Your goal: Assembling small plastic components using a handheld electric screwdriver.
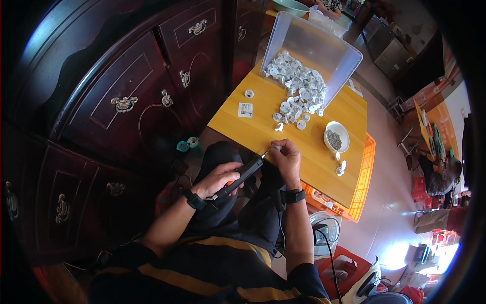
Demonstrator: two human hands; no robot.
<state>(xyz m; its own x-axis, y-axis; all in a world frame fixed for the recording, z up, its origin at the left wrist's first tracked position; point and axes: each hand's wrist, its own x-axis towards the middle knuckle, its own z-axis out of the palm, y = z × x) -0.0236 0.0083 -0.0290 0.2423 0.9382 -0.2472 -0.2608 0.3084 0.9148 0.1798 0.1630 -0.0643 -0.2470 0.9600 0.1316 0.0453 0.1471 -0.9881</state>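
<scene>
My left hand (223, 179) is wrapped round a black electric screwdriver (248, 171), whose thin bit points up and right. At its tip, my right hand (287, 156) pinches a small white part (276, 147) over the near edge of the yellow wooden table (234, 127). The fingers partly hide this part. Further back, a heap of white plastic parts (298, 81) spills from a clear plastic bin (336, 58) tipped on its side. Right of my right hand stands a white bowl (346, 133) of small grey metal pieces (333, 139).
A printed card (245, 110) and a single round white part (248, 93) lie on the table's left. A few white parts (340, 168) sit near the bowl. An orange crate (365, 175) stands under the right edge. Dark red cabinets (116, 101) rise at left. People are at the far right.
</scene>
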